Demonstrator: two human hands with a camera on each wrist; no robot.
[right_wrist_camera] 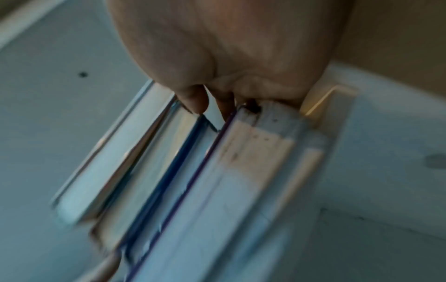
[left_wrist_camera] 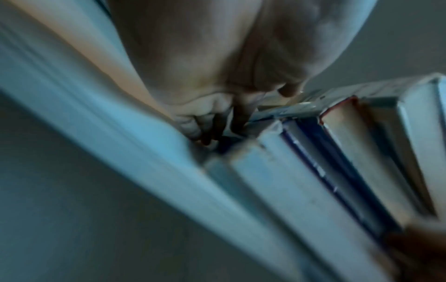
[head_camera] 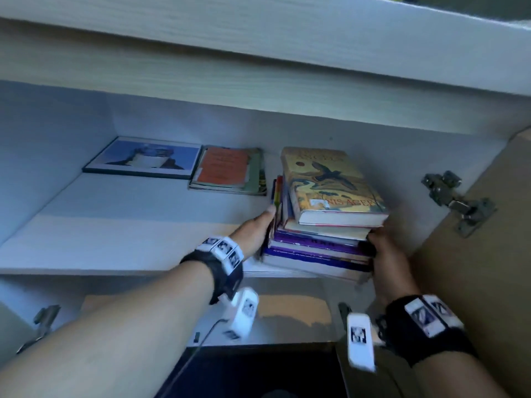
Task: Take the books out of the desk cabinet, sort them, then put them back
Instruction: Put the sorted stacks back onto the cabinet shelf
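Note:
A stack of several books (head_camera: pixel 330 179) sits at the right of the cabinet shelf (head_camera: pixel 129 225), its lower end at the shelf's front edge. A yellow hardback with a dark bird lies on top, and purple and blue covers show beneath. My left hand (head_camera: pixel 260 228) grips the stack's left side, with fingers (left_wrist_camera: pixel 210 114) curled in at its lower edge (left_wrist_camera: pixel 301 181). My right hand (head_camera: pixel 382 248) holds the near right corner; its fingers (right_wrist_camera: pixel 193 103) curl onto the page edges (right_wrist_camera: pixel 169 171). Further back lie a blue portrait book (head_camera: pixel 143 158) and a thin orange-topped pile (head_camera: pixel 227 170).
The open cabinet door (head_camera: pixel 488 268) stands close on the right, with a metal hinge (head_camera: pixel 454 202) beside the stack. The desk top's thick edge (head_camera: pixel 258 38) overhangs the opening. A lower compartment (head_camera: pixel 287 307) shows under the shelf, and another hinge (head_camera: pixel 43 317) is at lower left.

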